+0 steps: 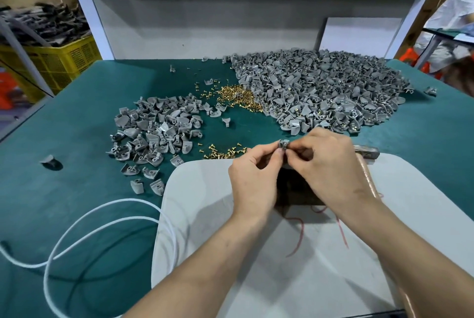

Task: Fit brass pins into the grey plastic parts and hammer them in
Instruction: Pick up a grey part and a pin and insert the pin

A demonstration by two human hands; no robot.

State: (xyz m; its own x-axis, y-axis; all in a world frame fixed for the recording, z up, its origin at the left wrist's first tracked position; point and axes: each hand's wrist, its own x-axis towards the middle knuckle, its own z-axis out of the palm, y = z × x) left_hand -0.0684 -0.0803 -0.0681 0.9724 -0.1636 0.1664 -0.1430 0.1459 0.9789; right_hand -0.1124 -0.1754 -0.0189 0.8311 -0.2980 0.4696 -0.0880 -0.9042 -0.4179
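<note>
Grey plastic part [283,143]: one piece is held up between both hands, just above the far edge of a white board [200,189] and over a dark block [295,192] that lies on it. The left grip [252,176] has its fingers curled and pinches the part from the left. The right grip [331,166] pinches at it from the right with thumb and forefinger, probably seating a pin, though any pin there is too small to see.

The step in hand looks like fitting, not hammering. The hammer [366,152] lies untouched on the green desk [77,125], just beyond the right grip.

On progress, the large heap [320,86] at the far right shows brass glinting in many of its parts, so these are likely finished. The smaller heap [154,130] to the left shows no brass and is probably waiting its turn. If so, well over half is done, with a fair batch left. Loose brass pins [238,97] are mounded between the heaps, and a small scatter of pins [220,154] lies just beside the left grip.

Also in view are a white cable [102,217] looping over the desk and a yellow crate [59,58] of dark parts off to the left.

No brand, label or writing can be read anywhere.
</note>
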